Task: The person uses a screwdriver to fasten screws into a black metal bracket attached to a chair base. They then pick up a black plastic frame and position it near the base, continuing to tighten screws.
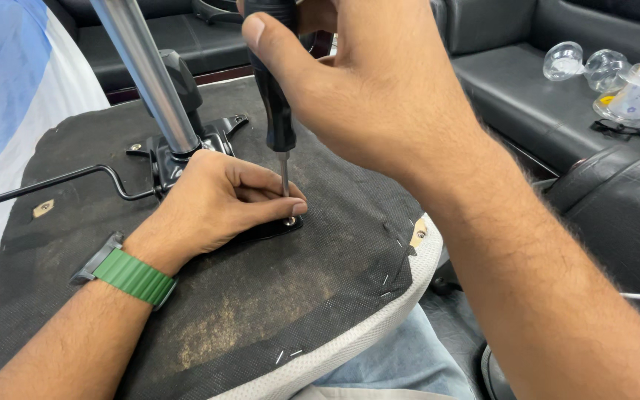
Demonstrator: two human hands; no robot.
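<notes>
Black-handled screwdriver (279,111) upright in right hand's (379,89) grip; left hand (216,200) steadying its tip.

Black screwdriver handle (274,96); green watch strap (136,276); black seat underside (261,311).

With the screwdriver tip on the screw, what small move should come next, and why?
Probably turn the screwdriver with the right hand while pressing down. Its tip already sits on the screw in the black bracket, and the left hand steadies the shaft there.
</notes>
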